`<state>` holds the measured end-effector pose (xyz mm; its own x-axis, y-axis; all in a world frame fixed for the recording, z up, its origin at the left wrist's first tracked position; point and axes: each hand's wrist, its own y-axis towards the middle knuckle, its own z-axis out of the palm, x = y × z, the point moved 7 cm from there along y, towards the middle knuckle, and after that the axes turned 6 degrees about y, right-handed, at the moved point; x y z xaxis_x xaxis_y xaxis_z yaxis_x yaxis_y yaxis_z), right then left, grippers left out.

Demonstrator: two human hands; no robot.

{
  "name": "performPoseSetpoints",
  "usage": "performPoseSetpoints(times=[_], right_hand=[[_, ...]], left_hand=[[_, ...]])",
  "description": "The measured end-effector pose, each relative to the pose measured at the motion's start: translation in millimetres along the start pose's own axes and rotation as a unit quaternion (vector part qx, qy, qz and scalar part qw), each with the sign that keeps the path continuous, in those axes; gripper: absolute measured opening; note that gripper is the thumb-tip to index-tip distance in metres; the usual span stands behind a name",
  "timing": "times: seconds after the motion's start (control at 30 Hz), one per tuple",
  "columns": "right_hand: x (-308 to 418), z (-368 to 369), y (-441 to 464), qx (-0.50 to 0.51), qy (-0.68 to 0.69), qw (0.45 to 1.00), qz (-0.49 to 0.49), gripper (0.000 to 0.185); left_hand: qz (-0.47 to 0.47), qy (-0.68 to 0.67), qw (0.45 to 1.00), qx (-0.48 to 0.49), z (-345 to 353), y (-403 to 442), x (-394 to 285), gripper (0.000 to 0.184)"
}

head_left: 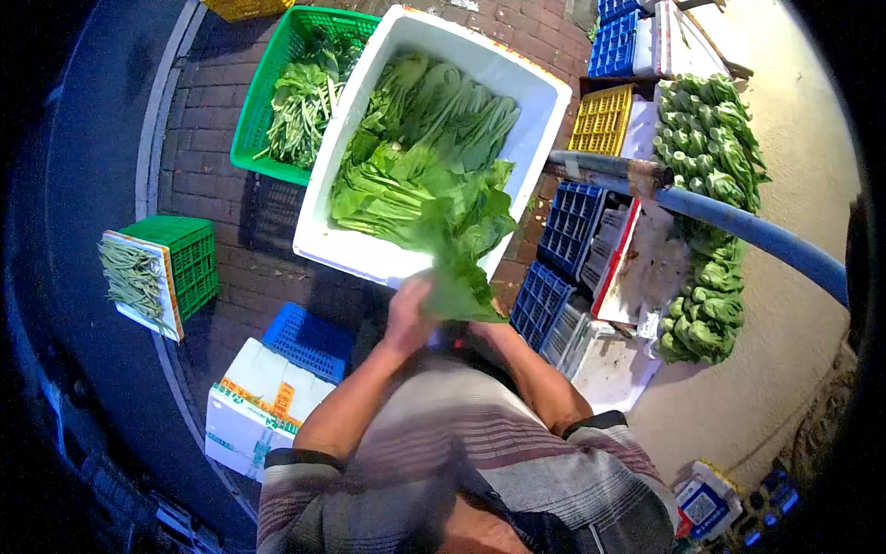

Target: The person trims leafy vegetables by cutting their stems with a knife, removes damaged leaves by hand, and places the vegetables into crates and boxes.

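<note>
A bunch of leafy greens (459, 288), blurred by motion, is held before my body at the near edge of a white foam box (318, 217). On the left side of the bunch, my left hand (412, 314) is closed on it. My right hand (487, 329) holds its lower right edge, with the fingers mostly hidden behind leaves. More leafy greens (392, 185) lie inside the box, light green ones nearer me. Darker bunches with pale stems (448, 106) fill the far part.
Left of the box stands a green crate (247, 129) with greens inside. Long beans (134, 275) lie on a foam lid against another green crate (192, 263). A metal pole (752, 226) crosses at right, near stacked crates (568, 222) and piled greens (706, 138). A taped foam box (268, 388) sits lower left.
</note>
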<state>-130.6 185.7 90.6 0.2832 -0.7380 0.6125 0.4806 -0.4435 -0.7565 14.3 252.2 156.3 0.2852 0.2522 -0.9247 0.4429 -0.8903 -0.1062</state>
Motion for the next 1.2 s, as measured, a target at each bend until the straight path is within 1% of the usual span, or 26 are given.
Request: performPoseSetpoints(times=[0.07,0.13,0.17,0.2,0.23,0.3,0.37,0.4,0.47,0.53,0.6,0.63,0.67,0.7,0.73,0.77,0.8,0.83,0.9,0.93,0.97,1.0,1.07,1.1,1.17,1.2], right_hand=[[-4,1,7,0.005,0.002,0.999,-0.038,0.044],[-28,-3,27,-0.017,-0.015,0.999,-0.046,0.046],[-40,-11,30,-0.019,-0.041,0.998,-0.048,0.041],[-28,-6,27,-0.02,-0.066,0.996,-0.049,0.036],[-17,1,26,-0.021,-0.092,0.994,-0.053,0.031],[-4,8,24,-0.056,-0.061,0.995,-0.051,0.028],[14,16,21,-0.072,-0.032,0.995,-0.062,0.029],[-4,3,37,-0.092,-0.013,0.986,-0.139,0.026],[39,21,27,-0.11,-0.023,0.983,-0.144,0.02],[68,34,27,-0.12,-0.013,0.973,-0.195,0.019],[108,51,31,-0.111,0.029,0.958,-0.264,0.02],[124,58,34,-0.088,-0.02,0.961,-0.26,0.021],[140,62,45,-0.07,-0.054,0.963,-0.255,0.027],[167,86,44,-0.073,-0.076,0.963,-0.249,0.028],[201,116,47,-0.011,-0.145,0.931,-0.334,0.03],[219,137,57,0.028,-0.159,0.917,-0.365,0.029],[237,155,63,0.028,-0.218,0.922,-0.32,0.03],[253,179,61,0.034,-0.19,0.922,-0.336,0.032],[251,193,53,0.035,-0.276,0.912,-0.302,0.035],[239,199,47,0.099,-0.364,0.791,-0.482,0.036],[204,193,44,0.112,-0.388,0.811,-0.423,0.036],[179,196,24,0.129,-0.429,0.812,-0.375,0.038],[131,195,4,0.131,-0.482,0.789,-0.358,0.047],[123,199,-7,0.127,-0.496,0.799,-0.315,0.055],[118,206,-15,0.121,-0.538,0.792,-0.262,0.06],[117,205,-17,0.117,-0.537,0.79,-0.271,0.062]], left_hand=[[0.026,0.019,0.999,-0.033,-10,3,-8,0.031],[-0.123,-0.047,0.991,-0.002,-7,-1,16,0.028],[-0.197,-0.078,0.977,0.013,-6,-7,27,0.027],[-0.302,-0.246,0.921,-0.029,-6,-12,34,0.025],[-0.31,-0.24,0.918,-0.06,-19,-6,24,0.023],[-0.327,-0.393,0.844,-0.16,-9,-17,57,0.028],[-0.315,-0.473,0.787,-0.239,-15,-16,63,0.033],[-0.307,-0.51,0.754,-0.278,-20,-15,65,0.036],[-0.298,-0.576,0.691,-0.32,-29,-12,70,0.04],[-0.316,-0.621,0.63,-0.343,-41,-13,74,0.042],[-0.299,-0.662,0.594,-0.346,-61,-7,79,0.043],[-0.289,-0.681,0.576,-0.348,-73,-4,80,0.044],[-0.314,-0.677,0.566,-0.35,-82,-7,80,0.045],[-0.281,-0.699,0.572,-0.324,-91,-4,80,0.042],[-0.298,-0.701,0.555,-0.335,-99,-5,86,0.041],[-0.316,-0.703,0.536,-0.344,-104,-8,90,0.04],[-0.308,-0.705,0.537,-0.345,-111,-8,91,0.04],[-0.3,-0.707,0.539,-0.346,-118,-7,92,0.04],[-0.287,-0.709,0.54,-0.352,-127,-6,95,0.039],[-0.28,-0.708,0.54,-0.358,-129,-6,101,0.039],[-0.277,-0.708,0.539,-0.364,-130,-7,104,0.039],[-0.319,-0.694,0.519,-0.384,-133,-8,95,0.039],[-0.312,-0.704,0.524,-0.364,-129,-4,104,0.04],[-0.311,-0.709,0.527,-0.351,-125,-2,106,0.04],[-0.302,-0.724,0.538,-0.308,-122,6,93,0.041],[-0.311,-0.726,0.538,-0.293,-118,5,92,0.042]])
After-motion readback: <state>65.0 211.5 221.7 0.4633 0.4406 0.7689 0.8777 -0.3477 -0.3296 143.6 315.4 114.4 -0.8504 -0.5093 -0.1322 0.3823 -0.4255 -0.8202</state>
